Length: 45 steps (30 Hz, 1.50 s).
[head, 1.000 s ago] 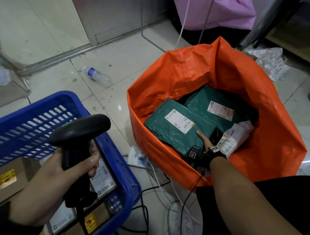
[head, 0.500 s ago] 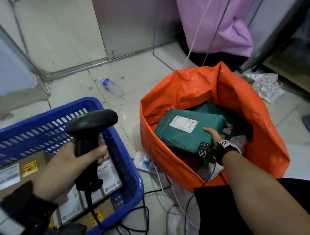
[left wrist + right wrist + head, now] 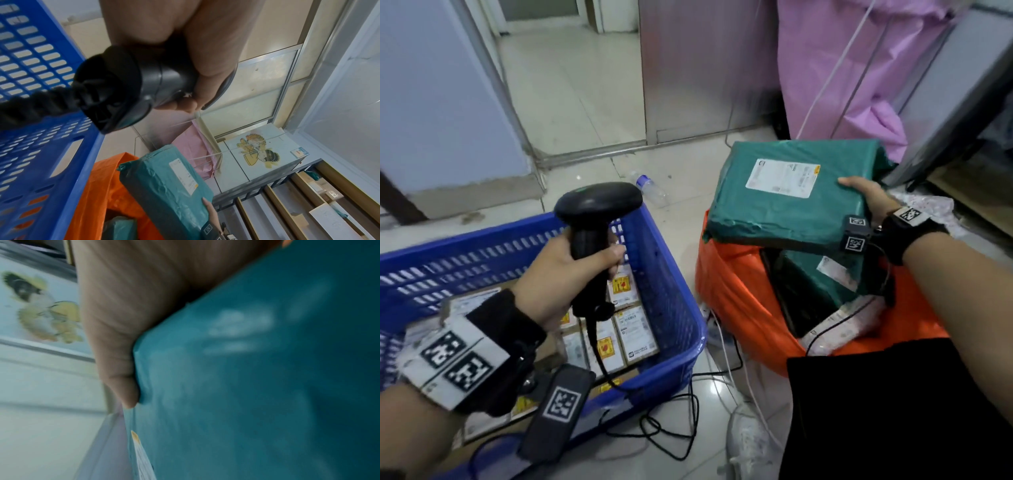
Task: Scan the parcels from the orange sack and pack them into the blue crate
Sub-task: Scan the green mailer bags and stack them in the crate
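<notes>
Right hand (image 3: pixel 868 197) holds green parcel (image 3: pixel 791 195); left hand (image 3: pixel 561 274) grips scanner (image 3: pixel 595 219)

Floor clutter and backdrop

A plastic bottle (image 3: pixel 651 187) lies at twelve o'clock; pink sheeting (image 3: pixel 835 61) hangs at one o'clock; black cables (image 3: pixel 671 428) tangle at six.

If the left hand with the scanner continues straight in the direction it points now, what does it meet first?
Likely the far wall of the blue crate. The left hand holds the scanner above the crate, aimed forward, not at the green parcel to the right. Depth is unclear; it may pass above the rim.
</notes>
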Available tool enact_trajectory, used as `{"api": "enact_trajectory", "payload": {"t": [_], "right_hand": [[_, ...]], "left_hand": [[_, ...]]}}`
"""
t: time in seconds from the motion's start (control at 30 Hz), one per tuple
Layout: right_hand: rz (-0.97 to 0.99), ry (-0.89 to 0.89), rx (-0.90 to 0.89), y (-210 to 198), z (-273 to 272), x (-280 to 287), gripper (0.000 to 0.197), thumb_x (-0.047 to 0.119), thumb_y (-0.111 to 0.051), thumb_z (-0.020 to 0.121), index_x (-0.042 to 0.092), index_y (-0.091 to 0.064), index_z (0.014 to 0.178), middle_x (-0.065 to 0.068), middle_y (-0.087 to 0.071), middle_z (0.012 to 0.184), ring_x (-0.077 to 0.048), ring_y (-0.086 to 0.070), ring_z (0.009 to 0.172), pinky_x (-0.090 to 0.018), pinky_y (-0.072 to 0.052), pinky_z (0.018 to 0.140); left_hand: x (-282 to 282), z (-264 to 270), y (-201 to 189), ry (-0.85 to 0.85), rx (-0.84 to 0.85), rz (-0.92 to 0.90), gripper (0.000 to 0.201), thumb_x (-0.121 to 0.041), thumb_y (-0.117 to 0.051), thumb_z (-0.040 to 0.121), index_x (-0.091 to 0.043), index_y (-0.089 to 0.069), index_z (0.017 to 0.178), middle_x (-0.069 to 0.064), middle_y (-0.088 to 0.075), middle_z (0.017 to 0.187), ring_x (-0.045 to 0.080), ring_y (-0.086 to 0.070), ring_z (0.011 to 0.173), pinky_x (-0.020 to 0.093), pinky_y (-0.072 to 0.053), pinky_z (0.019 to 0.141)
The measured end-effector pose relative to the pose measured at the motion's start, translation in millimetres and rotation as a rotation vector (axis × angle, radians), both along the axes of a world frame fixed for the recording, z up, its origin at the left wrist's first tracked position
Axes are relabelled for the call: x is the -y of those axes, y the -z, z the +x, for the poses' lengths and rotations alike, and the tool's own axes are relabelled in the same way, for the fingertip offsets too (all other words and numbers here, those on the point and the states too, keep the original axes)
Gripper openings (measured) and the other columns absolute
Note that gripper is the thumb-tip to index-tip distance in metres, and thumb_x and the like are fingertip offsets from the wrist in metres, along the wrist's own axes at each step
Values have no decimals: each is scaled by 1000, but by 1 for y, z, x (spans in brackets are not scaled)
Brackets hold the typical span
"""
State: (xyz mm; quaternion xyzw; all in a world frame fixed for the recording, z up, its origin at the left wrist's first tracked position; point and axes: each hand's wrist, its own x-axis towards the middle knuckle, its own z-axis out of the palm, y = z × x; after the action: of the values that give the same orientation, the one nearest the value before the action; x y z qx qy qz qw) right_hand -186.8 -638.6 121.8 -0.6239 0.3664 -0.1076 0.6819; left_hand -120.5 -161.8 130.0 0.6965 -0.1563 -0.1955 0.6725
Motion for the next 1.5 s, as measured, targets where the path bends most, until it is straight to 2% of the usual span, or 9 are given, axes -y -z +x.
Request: {"api": "enact_trajectory", "payload": {"t": [0.3, 0.4, 0.5, 0.77, 0.93, 1.03, 1.17, 1.3, 1.5], "right_hand": [[-189, -375, -21, -67, 82, -116, 43, 28, -69, 78, 8, -64, 117, -8, -72, 98, -19, -70, 75, -39, -59, 75], [-331, -464, 27, -82, 115, -164, 52, 20, -73, 75, 6, -54, 121, -11, -66, 101, -17, -68, 68, -32, -58, 58], [-403, -598, 22, -93, 147, -212, 55, 13, -71, 82, 15, -41, 127, -7, -64, 106, -14, -70, 68, -30, -57, 54], [-775, -1081, -169, -98, 202, -360, 90, 29, -82, 74, 31, -30, 148, 1, -50, 134, -20, -57, 113, -29, -54, 80], [-758, -1244, -255, -69, 225, -421, 115, 41, -90, 40, 39, -36, 142, -1, -53, 134, -24, -61, 111, -46, -57, 89], [-719, -1286, -277, -57, 233, -436, 108, 36, -91, 41, 39, -40, 136, 1, -57, 128, -22, -64, 107, -43, -58, 84], [-646, -1334, -317, -43, 237, -442, 75, 14, -83, 71, 37, -44, 131, 5, -63, 116, -21, -67, 102, -40, -59, 79], [-584, -1354, -408, -26, 242, -440, 87, 16, -84, 69, 37, -38, 140, -5, -61, 125, -30, -68, 103, -52, -58, 82], [-566, -1395, -422, -19, 246, -442, 77, 11, -80, 74, 35, -40, 135, -1, -61, 120, -25, -69, 100, -44, -60, 76]], "left_hand": [[-60, 1, -25, -131, 99, 27, 10, -7, -66, 87, -9, -57, 92, 5, -58, 75, 10, -56, 60, 22, -50, 64], [-82, -7, -28, -188, 92, 14, 9, -4, -62, 89, -7, -55, 94, 4, -58, 77, 8, -56, 59, 21, -50, 64], [-108, -17, -28, -230, 93, 31, 8, -3, -61, 90, -9, -56, 90, 2, -59, 74, 7, -56, 60, 19, -51, 64], [-165, -38, -7, -296, 85, 79, 8, -6, -63, 90, -6, -56, 93, 7, -57, 77, 9, -57, 62, 21, -49, 65], [-184, -43, 19, -349, 29, 223, 15, -11, -66, 88, -3, -57, 97, 5, -58, 76, 1, -58, 58, 22, -49, 61], [-188, -46, 26, -351, 5, 211, 13, -10, -67, 88, -5, -57, 96, 7, -59, 77, 2, -59, 59, 17, -48, 59], [-195, -49, 39, -384, 11, 286, 12, -12, -67, 88, -4, -59, 90, 7, -61, 73, 6, -58, 61, 18, -47, 60], [-197, -51, 47, -356, -11, 301, 14, -11, -66, 88, -1, -58, 92, 7, -61, 70, 6, -58, 59, 17, -48, 61], [-195, -45, 49, -331, -20, 345, 12, -14, -66, 89, -4, -60, 91, 3, -63, 67, 4, -59, 60, 19, -50, 62]]}}
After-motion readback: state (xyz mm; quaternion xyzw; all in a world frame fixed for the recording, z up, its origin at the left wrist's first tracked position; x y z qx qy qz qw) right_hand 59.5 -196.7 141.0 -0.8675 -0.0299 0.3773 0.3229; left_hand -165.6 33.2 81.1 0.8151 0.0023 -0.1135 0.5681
